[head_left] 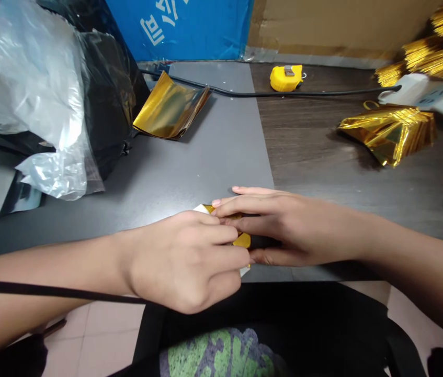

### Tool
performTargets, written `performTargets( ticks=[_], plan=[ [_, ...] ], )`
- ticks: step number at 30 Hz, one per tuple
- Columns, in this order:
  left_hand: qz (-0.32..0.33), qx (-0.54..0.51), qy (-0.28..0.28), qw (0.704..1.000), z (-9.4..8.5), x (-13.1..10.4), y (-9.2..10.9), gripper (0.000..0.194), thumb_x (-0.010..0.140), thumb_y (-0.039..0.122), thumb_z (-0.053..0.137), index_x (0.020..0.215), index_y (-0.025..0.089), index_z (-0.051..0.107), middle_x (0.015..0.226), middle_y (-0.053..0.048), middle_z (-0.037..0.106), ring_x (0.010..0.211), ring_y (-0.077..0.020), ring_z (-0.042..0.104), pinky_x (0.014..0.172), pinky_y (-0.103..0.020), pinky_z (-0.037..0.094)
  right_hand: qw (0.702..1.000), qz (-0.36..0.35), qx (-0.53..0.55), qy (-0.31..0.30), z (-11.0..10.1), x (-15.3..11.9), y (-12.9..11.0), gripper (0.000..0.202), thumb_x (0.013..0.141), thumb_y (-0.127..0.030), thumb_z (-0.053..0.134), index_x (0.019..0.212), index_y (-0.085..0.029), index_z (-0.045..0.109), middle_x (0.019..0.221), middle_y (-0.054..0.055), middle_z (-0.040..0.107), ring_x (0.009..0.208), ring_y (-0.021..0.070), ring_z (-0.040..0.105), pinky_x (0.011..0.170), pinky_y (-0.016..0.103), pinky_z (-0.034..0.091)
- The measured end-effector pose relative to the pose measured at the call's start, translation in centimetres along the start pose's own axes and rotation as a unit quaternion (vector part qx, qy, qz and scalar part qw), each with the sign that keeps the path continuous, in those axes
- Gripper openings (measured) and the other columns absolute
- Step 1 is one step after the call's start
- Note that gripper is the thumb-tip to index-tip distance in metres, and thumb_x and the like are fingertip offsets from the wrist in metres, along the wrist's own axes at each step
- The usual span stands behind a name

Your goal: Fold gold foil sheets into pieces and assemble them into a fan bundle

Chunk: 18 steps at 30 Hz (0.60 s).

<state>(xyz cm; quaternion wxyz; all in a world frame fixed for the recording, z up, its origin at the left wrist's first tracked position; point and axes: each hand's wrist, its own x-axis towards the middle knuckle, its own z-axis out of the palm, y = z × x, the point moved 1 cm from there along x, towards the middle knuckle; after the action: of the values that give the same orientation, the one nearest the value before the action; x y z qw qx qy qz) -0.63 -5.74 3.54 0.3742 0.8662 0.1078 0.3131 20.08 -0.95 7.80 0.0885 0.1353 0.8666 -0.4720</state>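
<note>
My left hand (193, 259) is closed, its fingers curled over a small piece of gold foil paper (242, 241) at the front edge of the table. White corners of the paper peek out above and below the knuckles; most of it is hidden. From the other side my right hand (284, 222) meets it, thumb and fingertips on the same paper. One right finger is stretched out, clear of the paper. Beyond my hands lies a stack of gold foil sheets (170, 110), slightly curled.
A yellow tape measure (286, 78) sits near a black cable (245, 95) crossing the table. On the right are a folded gold foil bundle (392, 131) and more gold bundles (441, 55). Plastic bags (60, 99) stand left; a blue box (190, 31) and cardboard (334, 29) line the back.
</note>
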Motion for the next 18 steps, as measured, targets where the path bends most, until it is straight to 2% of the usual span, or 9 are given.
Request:
performTargets(
  ticks=[3,6,12,18],
  plan=[
    [0.000,0.008,0.007,1.000,0.2,-0.2,-0.7,0.032,0.102,0.023,0.048,0.075,0.017,0.064,0.079,-0.003,0.064,0.074,-0.0161,0.052,0.074,-0.032,0.043,1.000,0.023,-0.008,0.000,0.0,-0.1,0.2,0.037,0.103,-0.036,0.053,0.128,-0.011,0.063,0.146,0.014,0.055,0.139,0.0225,0.050,0.126,0.047,0.028],
    [-0.038,-0.014,-0.014,0.999,0.3,-0.4,-1.4,0.027,0.102,0.025,0.049,0.084,0.017,0.067,0.085,-0.005,0.064,0.081,-0.0174,0.052,0.081,-0.033,0.042,0.999,0.049,-0.020,-0.007,-0.2,-0.3,0.4,0.037,0.101,-0.037,0.055,0.129,-0.012,0.063,0.150,0.013,0.052,0.142,0.0242,0.047,0.126,0.048,0.026],
    [-0.111,-0.001,-0.027,0.993,0.5,-0.3,-1.4,0.025,0.103,0.028,0.048,0.088,0.017,0.065,0.089,-0.004,0.061,0.082,-0.0174,0.049,0.076,-0.033,0.034,0.998,0.052,-0.030,0.010,-0.5,-0.1,0.1,0.033,0.099,-0.033,0.056,0.121,-0.011,0.067,0.135,0.014,0.060,0.127,0.0255,0.056,0.118,0.045,0.037],
    [-0.148,0.026,-0.015,0.988,0.9,-0.2,-0.9,0.030,0.103,0.029,0.046,0.083,0.015,0.064,0.083,-0.003,0.060,0.079,-0.0162,0.049,0.074,-0.034,0.030,0.998,0.058,-0.023,0.011,-0.5,-0.1,-0.1,0.031,0.094,-0.031,0.060,0.118,-0.014,0.068,0.134,0.012,0.058,0.125,0.0237,0.055,0.118,0.043,0.037]
  ],
)
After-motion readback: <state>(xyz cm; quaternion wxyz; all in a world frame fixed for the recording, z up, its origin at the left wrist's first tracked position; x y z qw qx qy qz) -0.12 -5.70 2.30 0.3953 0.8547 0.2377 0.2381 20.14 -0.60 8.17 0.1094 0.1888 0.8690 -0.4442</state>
